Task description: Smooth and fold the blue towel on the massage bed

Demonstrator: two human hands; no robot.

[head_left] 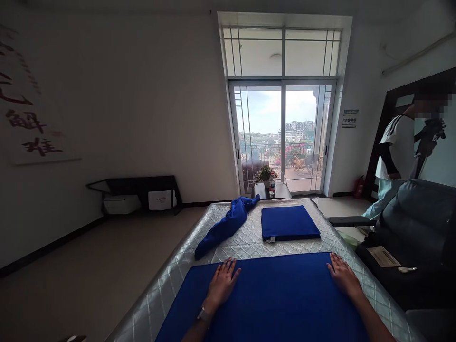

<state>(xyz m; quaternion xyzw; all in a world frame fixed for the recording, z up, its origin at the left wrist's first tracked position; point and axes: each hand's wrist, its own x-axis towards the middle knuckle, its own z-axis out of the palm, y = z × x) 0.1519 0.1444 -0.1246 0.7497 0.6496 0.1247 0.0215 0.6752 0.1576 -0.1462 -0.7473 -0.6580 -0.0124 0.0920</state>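
Observation:
A large blue cloth (278, 299) lies flat across the near part of the quilted silver-white table cover (245, 246). My left hand (223, 281) rests palm down on the cloth near its far left corner, fingers stretched out. At the far right corner, my right hand (344, 275) lies flat with its fingertips by the edge. Beyond them is a neatly folded blue cloth (290, 222) with a small white tag at its near edge. To its left, a crumpled blue cloth (228, 225) stretches diagonally. Neither hand grips anything.
Behind the table, a small dark table (261, 191) holds a potted plant (265, 173) and a bottle (272, 184). At right stands a dark armchair (416, 223) with a brown card (384, 256). A person (399, 142) is beyond it. A black rack (142, 183) sits along the left wall.

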